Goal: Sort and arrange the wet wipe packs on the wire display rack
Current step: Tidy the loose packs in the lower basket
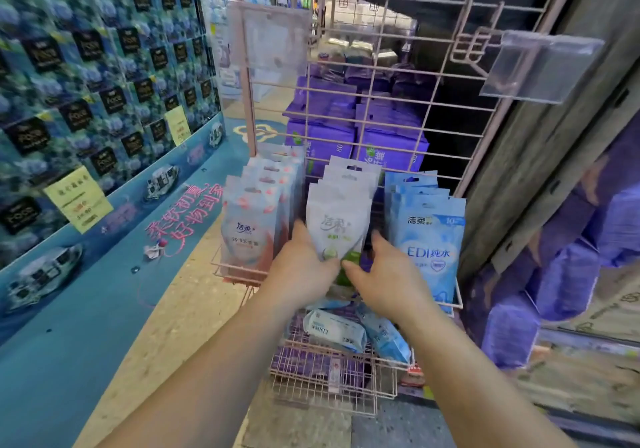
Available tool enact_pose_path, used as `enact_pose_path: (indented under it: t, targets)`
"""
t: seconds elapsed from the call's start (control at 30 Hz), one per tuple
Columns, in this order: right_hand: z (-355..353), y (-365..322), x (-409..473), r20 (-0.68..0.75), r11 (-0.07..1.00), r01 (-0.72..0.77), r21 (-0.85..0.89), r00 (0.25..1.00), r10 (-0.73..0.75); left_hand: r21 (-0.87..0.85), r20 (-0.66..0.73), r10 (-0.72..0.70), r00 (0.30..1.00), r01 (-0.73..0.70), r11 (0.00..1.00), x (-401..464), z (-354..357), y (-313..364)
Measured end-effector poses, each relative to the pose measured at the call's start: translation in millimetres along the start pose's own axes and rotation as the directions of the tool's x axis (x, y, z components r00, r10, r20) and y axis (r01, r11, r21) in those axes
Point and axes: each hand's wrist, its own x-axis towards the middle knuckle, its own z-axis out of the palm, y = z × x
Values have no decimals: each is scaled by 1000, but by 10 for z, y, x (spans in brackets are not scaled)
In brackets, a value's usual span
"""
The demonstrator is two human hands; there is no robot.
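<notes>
Green wet wipe packs [341, 221], soft and light (probably slippery film), pinched at six o'clock by both hands: left hand [304, 267], right hand [384, 274].

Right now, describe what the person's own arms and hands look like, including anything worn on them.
Both forearms are bare up to the bottom edge of the picture: no sleeves, gloves or watch show. The left hand and right hand are bare too, with no rings or bracelets visible on the sides that face the camera. The picture is too soft to show finer details such as the nails.
</notes>
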Motion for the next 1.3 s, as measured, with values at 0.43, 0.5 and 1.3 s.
enact_pose_path:
  t: [0.43,0.5,1.3]
  targets:
    - [11,-44,142,38,1000,-8,-19,999,9,121,39,44,998,-48,991,31,-14,47]
    - [-32,-24,58,16,999,26,-40,1000,-25,130,20,43,999,-45,990,-10,8,53]
    - [-163,770,-131,30,881,240,-408,968,-250,7,-319,290,902,-303,953,-750,326,23]
